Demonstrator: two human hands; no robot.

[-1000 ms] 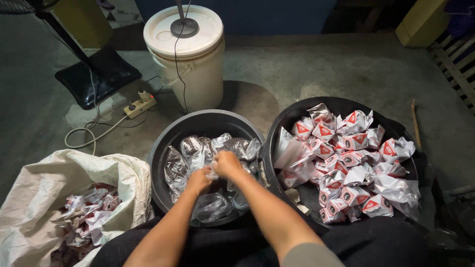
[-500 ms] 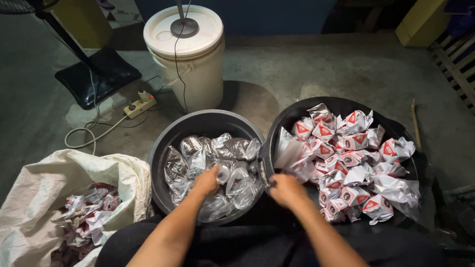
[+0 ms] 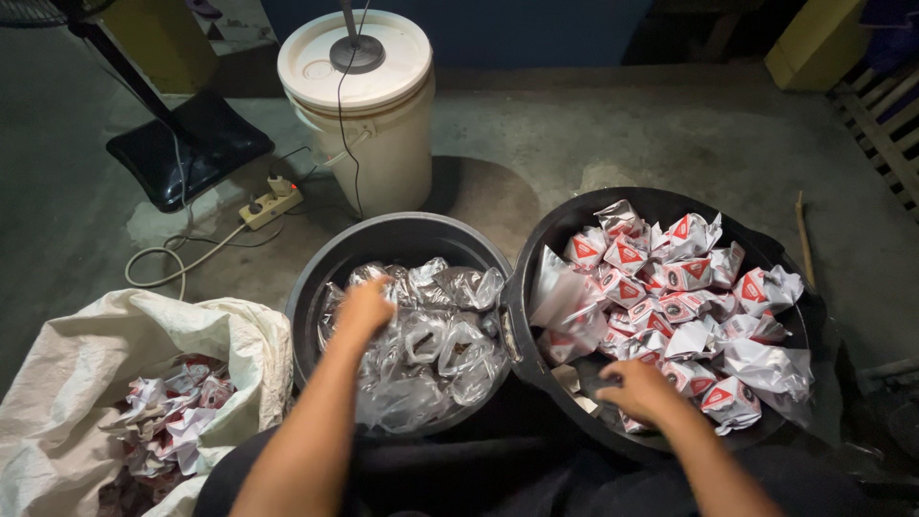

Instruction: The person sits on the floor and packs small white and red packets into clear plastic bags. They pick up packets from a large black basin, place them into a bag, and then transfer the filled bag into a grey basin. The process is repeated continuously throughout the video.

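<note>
Two black tubs stand side by side in front of me. The left tub (image 3: 321, 278) holds crumpled clear plastic wrappers (image 3: 436, 349). My left hand (image 3: 364, 308) rests in it with the fingers curled on a clear wrapper at the pile's left side. The right tub (image 3: 574, 215) is filled with several red-and-white paper packets (image 3: 684, 278). At the near left part of that tub my right hand (image 3: 637, 388) lies low over the packets, fingers apart, touching them but holding nothing that I can see.
A white sack (image 3: 115, 345) with crumpled red-and-white wrappers (image 3: 168, 421) lies open at my left. Behind the tubs stand a white lidded bucket (image 3: 359, 105), a power strip (image 3: 271, 203) with cables, and a fan base (image 3: 187, 148). Wooden slats (image 3: 881, 105) lie far right.
My right hand has left the left tub, where both hands were together, and moved right into the packet tub. The left hand stayed on the clear plastic.
</note>
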